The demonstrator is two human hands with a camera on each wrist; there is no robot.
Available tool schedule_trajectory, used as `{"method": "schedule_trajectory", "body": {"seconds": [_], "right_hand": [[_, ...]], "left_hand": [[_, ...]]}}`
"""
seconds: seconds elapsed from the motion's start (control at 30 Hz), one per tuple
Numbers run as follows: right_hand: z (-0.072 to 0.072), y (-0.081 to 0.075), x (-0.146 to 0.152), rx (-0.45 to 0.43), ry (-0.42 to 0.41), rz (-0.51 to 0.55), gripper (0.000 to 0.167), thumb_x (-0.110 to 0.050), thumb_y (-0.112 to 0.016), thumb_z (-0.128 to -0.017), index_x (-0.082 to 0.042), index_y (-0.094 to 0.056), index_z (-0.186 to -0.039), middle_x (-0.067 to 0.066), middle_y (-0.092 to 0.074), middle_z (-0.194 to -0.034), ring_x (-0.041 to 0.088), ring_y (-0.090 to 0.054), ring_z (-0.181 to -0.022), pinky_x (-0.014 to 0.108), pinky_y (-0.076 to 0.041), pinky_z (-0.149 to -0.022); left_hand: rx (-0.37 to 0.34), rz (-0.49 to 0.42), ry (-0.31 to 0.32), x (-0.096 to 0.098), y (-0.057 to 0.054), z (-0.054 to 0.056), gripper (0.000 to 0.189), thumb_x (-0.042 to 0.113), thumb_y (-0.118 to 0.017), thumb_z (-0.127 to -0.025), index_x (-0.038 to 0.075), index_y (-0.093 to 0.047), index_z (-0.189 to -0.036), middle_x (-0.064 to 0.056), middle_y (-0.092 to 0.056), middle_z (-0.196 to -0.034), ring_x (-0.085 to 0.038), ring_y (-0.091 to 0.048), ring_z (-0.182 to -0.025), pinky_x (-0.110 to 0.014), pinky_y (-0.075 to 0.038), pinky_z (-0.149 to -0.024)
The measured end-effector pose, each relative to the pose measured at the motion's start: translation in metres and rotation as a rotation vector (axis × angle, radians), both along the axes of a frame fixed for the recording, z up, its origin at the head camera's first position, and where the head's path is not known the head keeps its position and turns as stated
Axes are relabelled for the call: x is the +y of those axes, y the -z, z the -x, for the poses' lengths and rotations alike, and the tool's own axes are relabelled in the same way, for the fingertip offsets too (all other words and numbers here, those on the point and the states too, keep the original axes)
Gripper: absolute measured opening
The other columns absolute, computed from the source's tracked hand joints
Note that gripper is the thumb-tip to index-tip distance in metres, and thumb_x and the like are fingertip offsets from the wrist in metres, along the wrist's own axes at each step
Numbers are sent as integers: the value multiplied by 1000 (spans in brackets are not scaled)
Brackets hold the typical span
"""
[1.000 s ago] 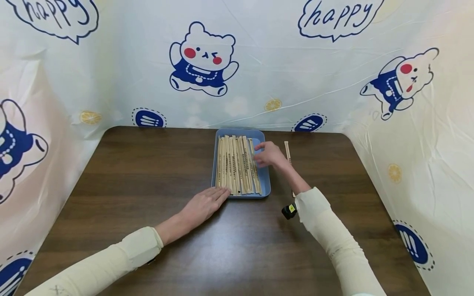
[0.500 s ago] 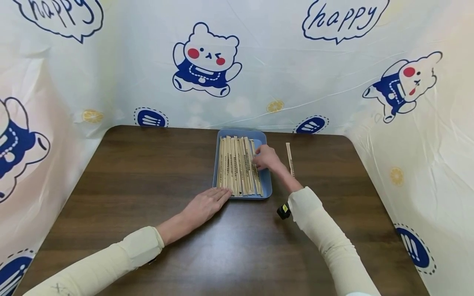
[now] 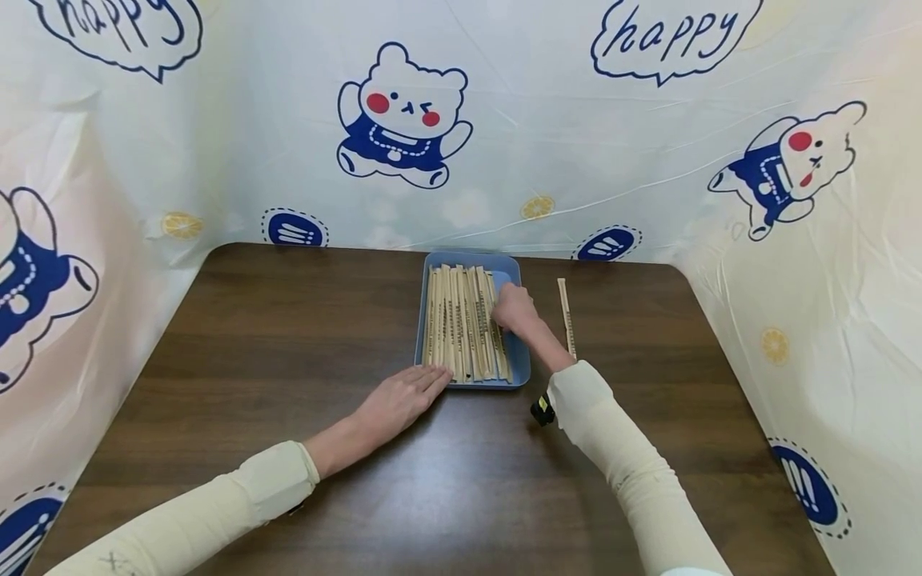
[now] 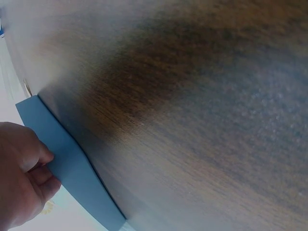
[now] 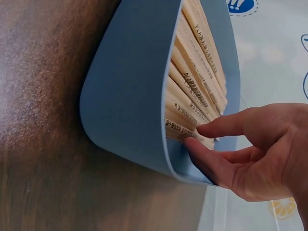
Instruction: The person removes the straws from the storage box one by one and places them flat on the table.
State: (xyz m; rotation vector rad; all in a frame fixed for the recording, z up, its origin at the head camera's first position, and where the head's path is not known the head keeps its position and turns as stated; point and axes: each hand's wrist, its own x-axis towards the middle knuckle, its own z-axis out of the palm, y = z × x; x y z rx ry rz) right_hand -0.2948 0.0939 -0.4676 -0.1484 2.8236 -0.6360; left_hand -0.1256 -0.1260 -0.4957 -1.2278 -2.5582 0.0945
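I thought the end stick (image 5: 178, 129) could slip away, because only the tips of my right hand (image 3: 515, 310) pinched it. The other sticks (image 3: 459, 324) lay so close that a rough tug might have dragged some of them along and messed up the row. If my left hand (image 3: 403, 398) let go, the blue tray (image 3: 517, 358) might have slid on the brown table (image 3: 302, 320); that hand held on at the near left corner. My right thumb (image 5: 204, 156) and pointer finger (image 5: 226, 125) were bent in, gripping the end stick from its two sides. It was in the tray, at the right end of the row, between those two tips, with the rest just to its left. A loose stick (image 3: 566, 312) lay outside the tray, to the right of my right hand, and my sleeve (image 3: 583, 400) seemed to hide its near end.
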Motion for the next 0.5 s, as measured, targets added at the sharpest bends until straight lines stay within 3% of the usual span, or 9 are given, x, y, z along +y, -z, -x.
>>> {"method": "schedule_trajectory", "body": {"seconds": [0.2, 0.5], "right_hand": [[1, 0, -3, -20, -7, -34, 31, 3, -51, -88, -8, -50, -59, 10, -59, -53, 19, -59, -43, 29, -45, -38], [1, 0, -7, -25, -11, -49, 30, 5, -51, -86, -10, -45, -60, 12, -59, -53, 22, -64, -47, 26, -39, -36]], "left_hand": [[2, -9, 5, 0, 1, 0, 53, -6, -71, -86, -5, -56, -137, -19, -59, -135, -29, -59, -122, -39, -47, -105], [-3, -15, -4, 0, 2, -1, 51, -6, -70, -87, -4, -57, -136, -19, -60, -135, -28, -60, -121, -39, -47, -105]]}}
